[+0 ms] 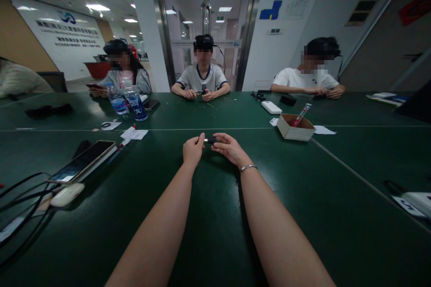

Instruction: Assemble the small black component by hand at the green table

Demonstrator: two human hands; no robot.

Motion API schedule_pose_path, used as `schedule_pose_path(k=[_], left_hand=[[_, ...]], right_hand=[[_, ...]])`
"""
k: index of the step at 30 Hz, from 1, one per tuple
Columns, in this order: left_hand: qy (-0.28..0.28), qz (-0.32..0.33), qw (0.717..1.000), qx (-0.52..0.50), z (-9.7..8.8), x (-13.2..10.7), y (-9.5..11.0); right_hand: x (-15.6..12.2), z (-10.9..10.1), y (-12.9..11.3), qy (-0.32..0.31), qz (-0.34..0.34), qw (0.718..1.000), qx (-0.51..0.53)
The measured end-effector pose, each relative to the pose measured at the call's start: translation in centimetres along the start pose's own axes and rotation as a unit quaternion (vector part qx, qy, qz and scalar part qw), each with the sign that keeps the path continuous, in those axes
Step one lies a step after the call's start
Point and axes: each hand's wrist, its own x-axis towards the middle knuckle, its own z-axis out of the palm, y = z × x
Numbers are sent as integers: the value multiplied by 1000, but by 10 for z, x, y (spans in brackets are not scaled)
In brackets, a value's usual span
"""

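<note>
A small black stick-shaped object with a silvery end [210, 141] is held level just above the green table [215, 215]; its exact kind is too small to make out. My left hand [193, 150] is closed, with thumb and fingers pinching at the silvery end. From the other side, the fingers and thumb of my right hand [230, 148] grip the black end. A silver bracelet [248, 167] circles my right wrist. My fingers hide both tips of the object.
To the left lie a phone [84, 161], a white rounded case [68, 194] and black cables. Paper slips [134, 134] and two water bottles [135, 103] are farther back. A small open box [295, 131] holds a clear-and-red tube. Several people sit around the table.
</note>
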Motion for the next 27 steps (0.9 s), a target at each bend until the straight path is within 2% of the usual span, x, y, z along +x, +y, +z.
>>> schedule_pose_path(k=[9,17,27], left_hand=[[12,-4,1000,21,1,3,-4],[3,-23,1000,21,4,8,-13],[-15,-31,999,-8,4,8,-12]], right_hand=[[-1,3,-2,-4,5,1000,1],[-1,3,-1,-1,-1,1000,6],[0,3,-1,11,11,1000,8]])
